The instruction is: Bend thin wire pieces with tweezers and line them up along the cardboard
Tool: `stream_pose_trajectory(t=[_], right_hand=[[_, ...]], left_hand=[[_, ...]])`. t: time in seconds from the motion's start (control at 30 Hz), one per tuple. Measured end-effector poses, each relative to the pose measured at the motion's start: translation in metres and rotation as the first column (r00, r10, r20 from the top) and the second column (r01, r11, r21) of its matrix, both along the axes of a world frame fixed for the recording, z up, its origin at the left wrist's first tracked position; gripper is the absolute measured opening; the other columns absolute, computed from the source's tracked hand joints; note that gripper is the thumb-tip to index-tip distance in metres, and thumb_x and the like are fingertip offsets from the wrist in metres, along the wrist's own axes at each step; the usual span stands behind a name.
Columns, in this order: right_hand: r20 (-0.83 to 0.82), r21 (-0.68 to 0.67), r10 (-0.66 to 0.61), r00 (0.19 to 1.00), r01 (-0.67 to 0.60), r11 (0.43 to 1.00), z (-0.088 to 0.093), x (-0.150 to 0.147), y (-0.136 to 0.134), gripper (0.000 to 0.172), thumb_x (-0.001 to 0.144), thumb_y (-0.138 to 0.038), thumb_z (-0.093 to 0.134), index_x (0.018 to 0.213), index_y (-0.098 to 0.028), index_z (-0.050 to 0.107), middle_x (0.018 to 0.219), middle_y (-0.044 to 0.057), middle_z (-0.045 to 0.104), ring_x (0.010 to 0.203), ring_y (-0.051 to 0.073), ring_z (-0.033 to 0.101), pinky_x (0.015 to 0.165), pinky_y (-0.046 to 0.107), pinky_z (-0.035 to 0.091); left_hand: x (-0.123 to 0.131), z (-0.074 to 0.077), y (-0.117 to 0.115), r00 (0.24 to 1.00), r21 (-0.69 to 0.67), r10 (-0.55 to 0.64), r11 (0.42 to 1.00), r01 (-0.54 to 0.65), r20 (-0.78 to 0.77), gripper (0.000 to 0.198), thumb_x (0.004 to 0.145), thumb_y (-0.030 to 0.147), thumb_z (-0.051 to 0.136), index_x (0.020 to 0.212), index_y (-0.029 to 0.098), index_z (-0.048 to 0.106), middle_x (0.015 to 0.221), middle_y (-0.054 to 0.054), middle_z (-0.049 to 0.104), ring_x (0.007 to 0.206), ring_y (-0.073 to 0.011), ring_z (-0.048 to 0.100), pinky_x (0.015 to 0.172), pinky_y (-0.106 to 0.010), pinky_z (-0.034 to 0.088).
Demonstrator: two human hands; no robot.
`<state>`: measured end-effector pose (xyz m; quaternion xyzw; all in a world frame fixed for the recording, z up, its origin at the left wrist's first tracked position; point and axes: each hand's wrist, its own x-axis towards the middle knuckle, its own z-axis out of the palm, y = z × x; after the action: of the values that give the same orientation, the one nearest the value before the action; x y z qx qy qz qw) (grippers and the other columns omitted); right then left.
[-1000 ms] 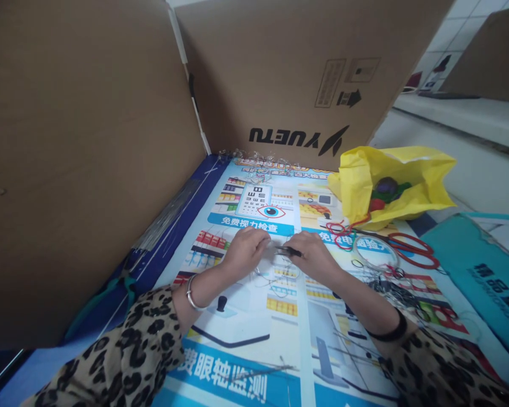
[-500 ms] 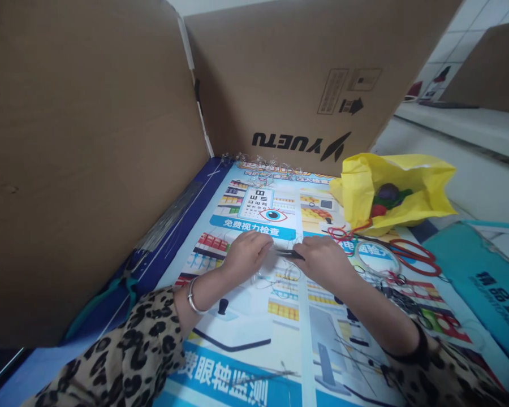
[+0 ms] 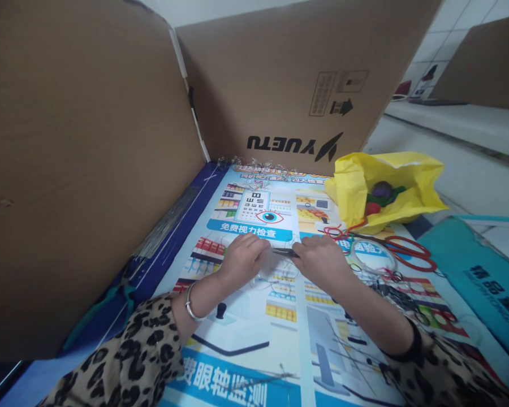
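My right hand (image 3: 322, 264) is closed around a slim pointed metal tool (image 3: 285, 252), tweezers or fine pliers; I cannot tell which. The tool's tip points left, close to my left hand (image 3: 244, 261). The fingers of that left hand are pinched together, and whatever lies between them is hidden or too thin to name. Thin looped wire (image 3: 296, 272) hangs or lies around and below the hands. Both hands are over a printed poster sheet (image 3: 254, 314) on the table.
Cardboard walls (image 3: 89, 141) stand left and behind. To the right are a yellow bag (image 3: 352, 192) with balls of coloured material, red-handled scissors (image 3: 411, 265) and a teal case (image 3: 470, 271). Straight wires (image 3: 156, 237) and teal-handled pliers (image 3: 125, 291) lie left. Wire pieces (image 3: 254, 169) line the back.
The whole view has shifted slightly. My hands keep nearly the same pose, with the tool still in my right hand near my left fingers.
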<state>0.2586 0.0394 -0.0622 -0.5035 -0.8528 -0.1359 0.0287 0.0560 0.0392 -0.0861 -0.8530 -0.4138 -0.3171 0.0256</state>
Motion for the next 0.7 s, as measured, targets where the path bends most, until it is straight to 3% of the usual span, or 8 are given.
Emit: stream_pose_trajectory(t=[0.7], right_hand=[[-0.009, -0.036, 0.009, 1.0, -0.009, 0.999, -0.0058, -0.0004, 0.0007, 0.012, 0.075, -0.027, 0.055, 0.076, -0.019, 0.063, 0.074, 0.007, 0.065, 0.072, 0.02, 0.057, 0.062, 0.031, 0.03]], left_hand=[[-0.0001, -0.0021, -0.0015, 0.998, 0.022, -0.065, 0.998, 0.064, 0.011, 0.019, 0.087, 0.016, 0.037, 0.087, 0.019, 0.056, 0.073, -0.002, 0.058, 0.077, -0.0144, 0.051, 0.069, -0.027, 0.041]])
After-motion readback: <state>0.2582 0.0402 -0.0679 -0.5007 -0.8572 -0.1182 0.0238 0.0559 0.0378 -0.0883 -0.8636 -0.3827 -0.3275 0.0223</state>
